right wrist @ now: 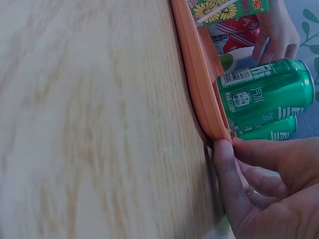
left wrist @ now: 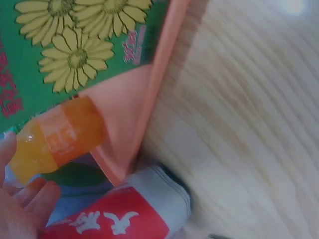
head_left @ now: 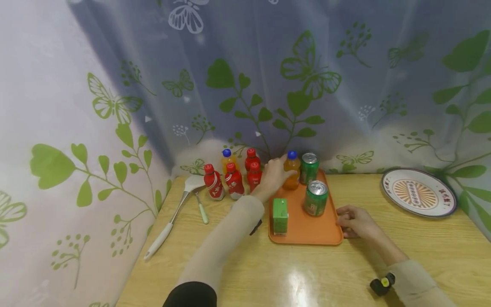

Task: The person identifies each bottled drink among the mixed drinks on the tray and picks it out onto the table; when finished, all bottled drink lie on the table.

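Note:
My left hand reaches over the tray's left side, thumb and fingers spread around the upper part of an orange drink bottle with a blue cap. In the left wrist view a gap shows between its fingers and the bottle. My right hand pinches the right rim of the orange tray between thumb and fingers. Standing on the tray are two green soda cans and a green drink carton with yellow flowers.
Several red bottles and another orange bottle stand left of the tray. A white-headed spatula and a green-handled fork lie further left. A patterned plate is at the right, near the curtain.

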A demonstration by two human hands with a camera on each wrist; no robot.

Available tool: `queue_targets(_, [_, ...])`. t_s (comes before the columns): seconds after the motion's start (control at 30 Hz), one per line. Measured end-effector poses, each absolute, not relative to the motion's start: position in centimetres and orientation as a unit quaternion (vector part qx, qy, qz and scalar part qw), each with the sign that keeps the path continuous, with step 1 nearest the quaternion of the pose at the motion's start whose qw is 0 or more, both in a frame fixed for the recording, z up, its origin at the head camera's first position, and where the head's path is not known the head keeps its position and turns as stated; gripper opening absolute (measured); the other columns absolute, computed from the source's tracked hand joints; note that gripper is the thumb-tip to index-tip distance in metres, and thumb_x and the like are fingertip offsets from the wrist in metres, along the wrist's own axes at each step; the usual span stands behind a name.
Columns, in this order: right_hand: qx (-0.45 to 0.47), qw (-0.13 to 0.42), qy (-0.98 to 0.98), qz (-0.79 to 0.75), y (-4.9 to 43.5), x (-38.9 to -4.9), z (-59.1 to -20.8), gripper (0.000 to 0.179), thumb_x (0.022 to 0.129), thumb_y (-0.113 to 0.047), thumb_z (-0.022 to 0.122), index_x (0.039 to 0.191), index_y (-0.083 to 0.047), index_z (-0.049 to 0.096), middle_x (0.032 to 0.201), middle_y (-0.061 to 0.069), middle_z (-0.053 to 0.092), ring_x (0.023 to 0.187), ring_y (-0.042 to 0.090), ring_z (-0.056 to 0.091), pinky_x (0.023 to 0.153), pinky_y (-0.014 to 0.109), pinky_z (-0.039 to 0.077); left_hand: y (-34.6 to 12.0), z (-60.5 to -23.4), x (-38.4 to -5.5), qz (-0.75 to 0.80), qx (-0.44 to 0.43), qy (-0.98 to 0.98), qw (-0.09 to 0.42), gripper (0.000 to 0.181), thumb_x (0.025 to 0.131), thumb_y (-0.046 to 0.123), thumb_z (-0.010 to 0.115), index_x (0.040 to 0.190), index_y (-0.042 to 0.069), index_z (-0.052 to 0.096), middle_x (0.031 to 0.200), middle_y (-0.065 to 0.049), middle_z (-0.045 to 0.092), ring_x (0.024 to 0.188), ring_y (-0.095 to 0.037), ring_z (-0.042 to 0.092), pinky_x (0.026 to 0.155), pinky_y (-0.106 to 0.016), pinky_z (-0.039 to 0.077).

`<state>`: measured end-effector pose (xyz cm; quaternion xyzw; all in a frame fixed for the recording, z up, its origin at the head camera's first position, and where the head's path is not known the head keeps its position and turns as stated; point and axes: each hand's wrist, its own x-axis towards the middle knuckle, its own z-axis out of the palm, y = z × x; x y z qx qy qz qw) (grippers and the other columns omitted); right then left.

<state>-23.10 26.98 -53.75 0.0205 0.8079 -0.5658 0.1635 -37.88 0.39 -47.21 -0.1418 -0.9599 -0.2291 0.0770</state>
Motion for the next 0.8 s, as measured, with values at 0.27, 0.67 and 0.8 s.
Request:
queue_targets(0.27, [0.025, 0.160, 0.809, -0.565, 26.9, -23.1, -53.9, 0.048, 0.104, -0.003, 0.061, 0.144, 0.015, 0.043, 0.102, 0.010, 0.065, 0.081, 0.011, 0.068, 0.067, 0.029, 0.065, 0.0, -47.6, -37.3, -0.313, -0.149, -0.935, 0.071, 0.071, 0.092, 0.039, 0.082, 0.155, 0.022, 0.055, 0.140, -0.012, 0.071, 0.126, -0.032, 0.070, 0.105, -0.041, 0.060])
queue_targets(0.67, [0.019, 0.157, 0.808, -0.567, 26.8, -23.1, -54.1, 0.050, 0.103, -0.003, 0.063, 0.145, 0.016, 0.042, 0.100, 0.008, 0.065, 0.077, 0.010, 0.067, 0.065, 0.028, 0.064, -0.8, -47.4, -36.0, -0.420, -0.142, -0.893, 0.075, 0.065, 0.091, 0.035, 0.084, 0.149, 0.020, 0.060, 0.139, -0.007, 0.073, 0.120, -0.024, 0.073, 0.100, -0.036, 0.061])
queue_targets(0.8, [0.019, 0.157, 0.810, -0.565, 26.9, -23.1, -54.2, 0.050, 0.103, -0.003, 0.062, 0.145, 0.015, 0.043, 0.100, 0.008, 0.065, 0.078, 0.010, 0.067, 0.065, 0.028, 0.064, -0.9, -47.0, -35.6, -0.448, -0.132, -0.880, 0.092, 0.063, 0.088, 0.035, 0.087, 0.144, 0.021, 0.064, 0.128, -0.007, 0.077, 0.110, -0.022, 0.075, 0.092, -0.035, 0.062])
